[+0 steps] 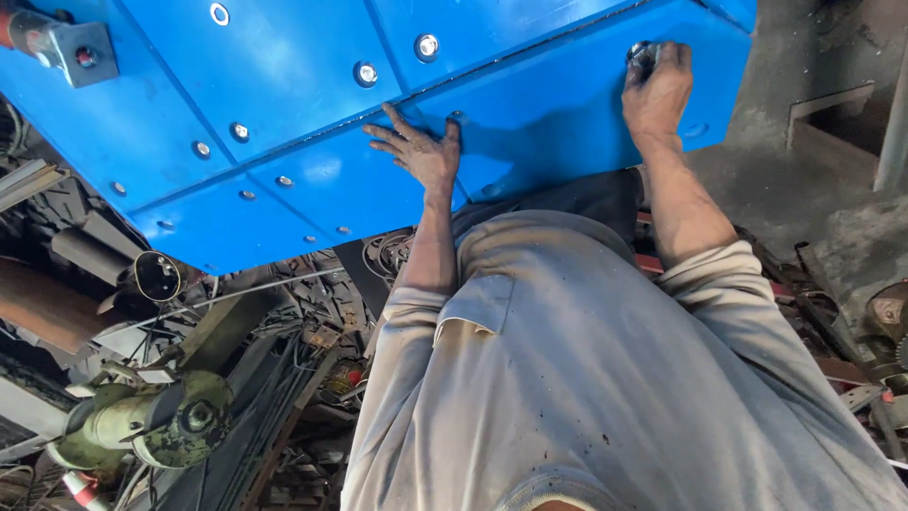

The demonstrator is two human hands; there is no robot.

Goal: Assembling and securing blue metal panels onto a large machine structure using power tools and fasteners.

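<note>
A large blue-painted metal panel (pixel 284 85) with rows of shiny bolt heads fills the top of the view. My left hand (pixel 423 151) lies flat on it with fingers spread, near a seam between two plates. Farther right, my right hand (pixel 657 90) is closed around a small shiny metal fastener (pixel 642 54) at the panel's upper right; whether that is a bolt head or a tool I cannot tell. Both forearms come out of the rolled sleeves of my grey shirt (pixel 586 378).
Scrap metal, wires and bars (pixel 284 378) are piled under the panel on the left. Among them lie a worn green power tool (pixel 161 421) and an open pipe end (pixel 156 276). A grey bracket (pixel 71 47) sticks out at top left. Concrete floor (pixel 813 170) lies to the right.
</note>
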